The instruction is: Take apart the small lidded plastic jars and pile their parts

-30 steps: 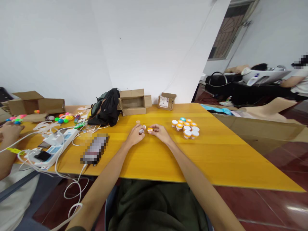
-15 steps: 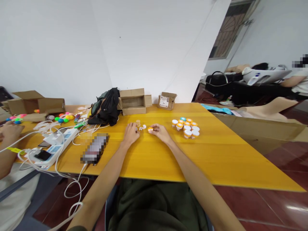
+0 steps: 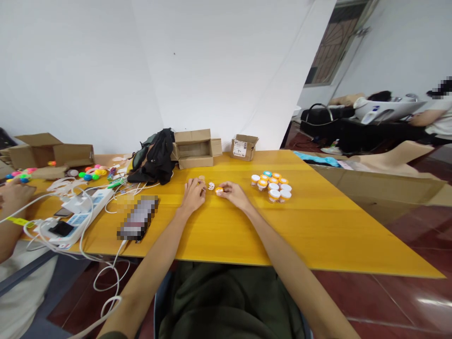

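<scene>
The right hand [image 3: 233, 193] pinches the orange lid [image 3: 219, 190], but the left hand [image 3: 193, 195], whose grip I can't tell, could bump the white bits [image 3: 211, 186] by sliding sideways.

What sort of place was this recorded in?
Probably an indoor room used as a makeshift workspace, perhaps in a hair salon: a long wooden table carries a power strip and open cardboard boxes, while a white basin, seemingly for hair washing, stands behind at right.
</scene>
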The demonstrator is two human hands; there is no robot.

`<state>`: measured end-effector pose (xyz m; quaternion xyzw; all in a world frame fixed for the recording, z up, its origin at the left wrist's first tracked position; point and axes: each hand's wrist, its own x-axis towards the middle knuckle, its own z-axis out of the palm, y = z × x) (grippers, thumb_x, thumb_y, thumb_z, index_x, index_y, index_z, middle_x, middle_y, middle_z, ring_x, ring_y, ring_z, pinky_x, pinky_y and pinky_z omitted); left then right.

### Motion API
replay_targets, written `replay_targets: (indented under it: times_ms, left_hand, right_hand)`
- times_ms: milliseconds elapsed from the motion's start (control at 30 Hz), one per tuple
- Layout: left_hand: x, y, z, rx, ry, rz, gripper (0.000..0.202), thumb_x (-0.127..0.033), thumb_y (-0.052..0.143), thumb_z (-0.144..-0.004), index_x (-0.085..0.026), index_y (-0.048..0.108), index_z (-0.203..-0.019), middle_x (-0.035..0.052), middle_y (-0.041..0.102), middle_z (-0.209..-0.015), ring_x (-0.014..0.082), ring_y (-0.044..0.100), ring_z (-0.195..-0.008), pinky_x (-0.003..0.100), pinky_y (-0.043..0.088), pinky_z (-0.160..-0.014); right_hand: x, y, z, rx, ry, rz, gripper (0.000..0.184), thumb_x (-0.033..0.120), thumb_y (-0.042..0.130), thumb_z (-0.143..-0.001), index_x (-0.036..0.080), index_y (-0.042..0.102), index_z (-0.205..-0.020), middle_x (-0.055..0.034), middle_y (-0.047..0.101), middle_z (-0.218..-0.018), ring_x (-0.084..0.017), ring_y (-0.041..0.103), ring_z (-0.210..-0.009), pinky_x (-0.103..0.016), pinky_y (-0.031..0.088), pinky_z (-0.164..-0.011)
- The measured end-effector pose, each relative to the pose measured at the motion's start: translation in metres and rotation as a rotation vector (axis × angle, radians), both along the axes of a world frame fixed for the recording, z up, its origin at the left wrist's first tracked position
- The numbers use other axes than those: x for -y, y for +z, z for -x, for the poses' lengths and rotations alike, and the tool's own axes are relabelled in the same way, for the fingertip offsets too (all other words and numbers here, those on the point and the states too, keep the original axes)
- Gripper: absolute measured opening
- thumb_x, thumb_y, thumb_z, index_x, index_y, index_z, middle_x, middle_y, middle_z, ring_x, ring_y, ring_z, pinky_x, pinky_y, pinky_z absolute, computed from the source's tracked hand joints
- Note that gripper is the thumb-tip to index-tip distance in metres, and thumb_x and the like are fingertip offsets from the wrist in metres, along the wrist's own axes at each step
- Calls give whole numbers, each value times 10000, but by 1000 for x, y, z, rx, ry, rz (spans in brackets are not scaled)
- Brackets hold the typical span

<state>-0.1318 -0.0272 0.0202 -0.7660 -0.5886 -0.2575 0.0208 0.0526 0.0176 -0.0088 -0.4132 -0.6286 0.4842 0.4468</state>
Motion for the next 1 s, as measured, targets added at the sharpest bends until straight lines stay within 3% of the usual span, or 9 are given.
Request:
replay_targets:
  times_ms: [300, 633, 1000]
  left_hand:
    - [-8, -11, 7, 33, -9, -46, 305, -71, 495, -843, -274, 672, -987, 87, 589, -1105, 277, 477, -1055, 416, 422, -857]
    - [-3, -6, 1, -33, -134, -28, 289, -149, 508, -891, -300, 678, -1069, 64, 603, -1120, 262, 475, -1082, 408, 409, -893]
    - [-3, -3, 2, -32, -3, -37, 317, -73, 483, -858, -265, 662, -1036, 86, 589, -1134, 260, 510, -1078, 402, 434, -889]
  right_hand:
    - [-5, -7, -1, 7, 50, -21, 266, 246, 794, -578, 211, 648, -798, 2, 724, -784, -184, 688, -752, -348, 553, -782]
    - [-5, -8, -1, 1, 68, -34, 258, 247, 792, -585, 213, 656, -802, 4, 726, -792, -183, 692, -765, -352, 558, -799]
    - [-2, -4, -1, 13, 45, -4, 262, 235, 784, -569, 215, 642, -789, 8, 718, -778, -178, 685, -751, -343, 550, -797]
